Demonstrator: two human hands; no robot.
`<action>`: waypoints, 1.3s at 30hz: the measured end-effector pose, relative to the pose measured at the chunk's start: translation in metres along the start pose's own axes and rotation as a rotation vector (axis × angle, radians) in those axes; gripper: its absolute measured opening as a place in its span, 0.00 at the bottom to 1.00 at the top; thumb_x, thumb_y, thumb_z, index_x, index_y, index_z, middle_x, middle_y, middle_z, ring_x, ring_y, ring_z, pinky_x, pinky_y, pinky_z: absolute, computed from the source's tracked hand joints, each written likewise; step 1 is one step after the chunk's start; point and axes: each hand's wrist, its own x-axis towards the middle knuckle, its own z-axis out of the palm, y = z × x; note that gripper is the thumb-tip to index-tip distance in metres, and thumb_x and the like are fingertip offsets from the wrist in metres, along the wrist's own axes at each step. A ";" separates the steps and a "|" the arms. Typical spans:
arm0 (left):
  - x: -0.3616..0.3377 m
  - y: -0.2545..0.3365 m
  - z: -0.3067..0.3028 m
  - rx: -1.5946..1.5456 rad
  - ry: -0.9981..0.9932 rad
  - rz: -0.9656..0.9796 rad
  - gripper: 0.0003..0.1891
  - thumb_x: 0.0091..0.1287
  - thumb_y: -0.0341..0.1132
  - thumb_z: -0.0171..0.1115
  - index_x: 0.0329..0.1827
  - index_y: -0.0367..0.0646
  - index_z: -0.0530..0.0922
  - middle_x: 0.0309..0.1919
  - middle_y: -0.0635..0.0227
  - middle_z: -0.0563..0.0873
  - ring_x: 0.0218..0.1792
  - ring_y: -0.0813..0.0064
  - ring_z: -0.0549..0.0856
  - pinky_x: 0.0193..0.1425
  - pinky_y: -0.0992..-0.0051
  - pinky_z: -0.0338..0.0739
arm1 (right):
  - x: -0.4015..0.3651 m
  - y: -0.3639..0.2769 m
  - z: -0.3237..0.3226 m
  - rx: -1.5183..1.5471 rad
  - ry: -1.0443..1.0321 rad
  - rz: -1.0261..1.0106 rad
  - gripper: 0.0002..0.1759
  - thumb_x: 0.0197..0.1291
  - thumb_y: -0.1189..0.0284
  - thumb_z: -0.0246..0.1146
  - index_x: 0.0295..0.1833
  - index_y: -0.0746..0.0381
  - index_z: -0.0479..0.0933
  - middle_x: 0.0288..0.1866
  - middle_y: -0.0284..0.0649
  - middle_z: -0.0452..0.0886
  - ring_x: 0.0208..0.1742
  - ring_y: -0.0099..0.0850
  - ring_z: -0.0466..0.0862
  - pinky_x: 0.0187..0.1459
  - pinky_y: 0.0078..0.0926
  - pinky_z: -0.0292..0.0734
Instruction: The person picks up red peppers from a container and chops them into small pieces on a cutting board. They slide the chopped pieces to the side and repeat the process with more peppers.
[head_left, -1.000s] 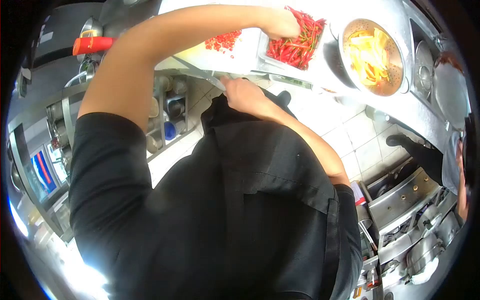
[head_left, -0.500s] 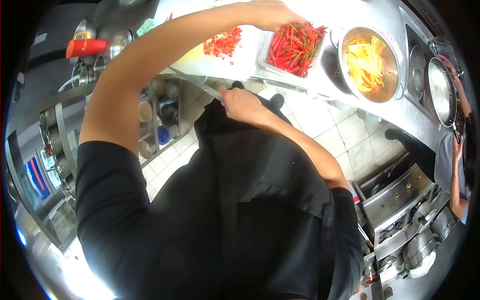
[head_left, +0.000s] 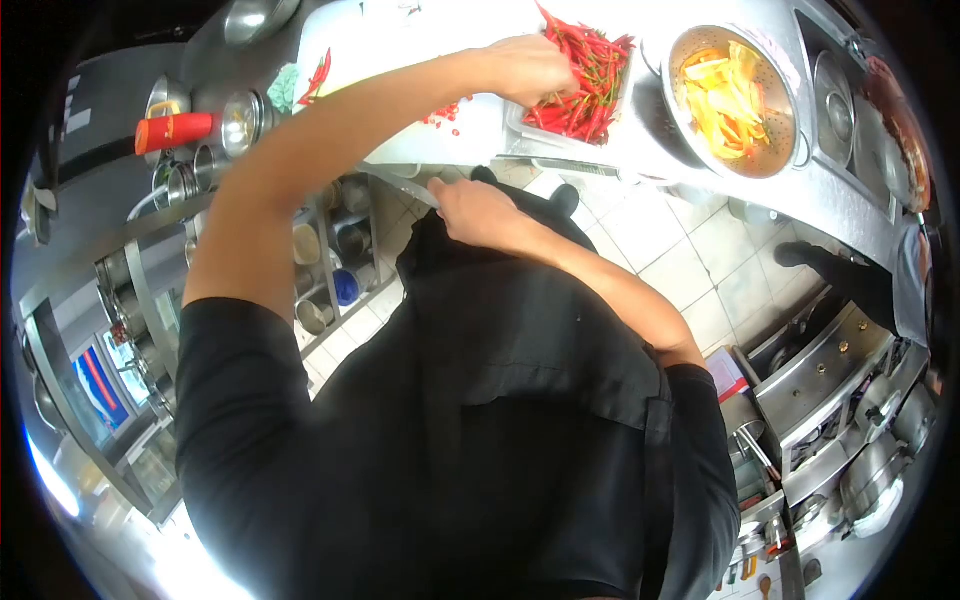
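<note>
My left hand [head_left: 540, 72] reaches across to the clear container [head_left: 517, 118] of red chillies [head_left: 598, 82], its fingers curled down onto the chillies and partly hidden among them. In my right hand [head_left: 472, 210], held low in front of the black apron, is a knife [head_left: 402, 187]; the blade points left below the counter's edge. On the white cutting board [head_left: 445, 147], chopped red chilli pieces [head_left: 445, 118] lie mostly behind my left forearm. A few whole chillies [head_left: 318, 78] rest at the board's left side.
Right of the container stands a steel colander [head_left: 790, 150] holding yellow-orange strips [head_left: 722, 100]. A green cloth [head_left: 284, 88] and a red bottle [head_left: 175, 132] are at the left. A pan lid [head_left: 835, 115] is farther right, with another person's dark leg [head_left: 835, 280] below the counter.
My left hand has moved from the container's far edge down onto the chillies. My forearm now covers more of the chopped pieces. The knife remains in my right hand.
</note>
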 end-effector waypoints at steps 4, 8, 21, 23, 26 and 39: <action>0.006 -0.007 -0.012 -0.469 0.290 -0.208 0.06 0.55 0.29 0.61 0.35 0.42 0.76 0.26 0.61 0.82 0.32 0.58 0.82 0.36 0.64 0.74 | -0.001 0.003 -0.005 0.019 0.017 0.006 0.13 0.56 0.74 0.57 0.45 0.69 0.69 0.26 0.57 0.79 0.32 0.54 0.81 0.35 0.50 0.75; 0.018 0.003 -0.008 -0.431 0.274 -0.205 0.07 0.55 0.34 0.62 0.35 0.44 0.75 0.26 0.63 0.81 0.30 0.61 0.82 0.35 0.64 0.74 | -0.006 0.005 -0.007 0.028 0.021 0.003 0.13 0.55 0.74 0.56 0.45 0.70 0.69 0.26 0.57 0.79 0.32 0.54 0.81 0.34 0.49 0.75; 0.038 -0.022 0.037 -0.725 0.542 -0.446 0.13 0.55 0.35 0.57 0.42 0.41 0.80 0.32 0.58 0.84 0.34 0.62 0.82 0.40 0.63 0.76 | -0.010 0.012 -0.011 0.063 0.035 0.022 0.17 0.52 0.76 0.57 0.48 0.71 0.69 0.25 0.56 0.79 0.32 0.53 0.81 0.34 0.48 0.76; 0.024 0.006 -0.012 -0.254 0.264 -0.364 0.10 0.51 0.34 0.56 0.35 0.46 0.80 0.27 0.59 0.84 0.34 0.57 0.84 0.38 0.59 0.77 | -0.009 0.012 -0.012 0.044 0.018 0.010 0.19 0.51 0.77 0.56 0.50 0.71 0.69 0.25 0.56 0.79 0.32 0.53 0.81 0.34 0.47 0.76; 0.028 0.007 -0.016 -0.194 0.124 -0.353 0.09 0.47 0.32 0.58 0.32 0.44 0.82 0.28 0.57 0.85 0.33 0.58 0.85 0.36 0.60 0.79 | -0.011 0.007 -0.018 0.047 -0.010 0.031 0.18 0.50 0.78 0.56 0.49 0.71 0.69 0.26 0.56 0.79 0.33 0.53 0.82 0.34 0.47 0.76; 0.053 0.013 0.021 -0.051 0.279 -0.264 0.09 0.35 0.36 0.67 0.22 0.46 0.82 0.18 0.59 0.82 0.25 0.60 0.84 0.25 0.61 0.77 | 0.004 0.008 -0.009 -0.035 -0.053 0.107 0.18 0.55 0.74 0.59 0.50 0.70 0.69 0.38 0.61 0.79 0.46 0.55 0.78 0.46 0.50 0.72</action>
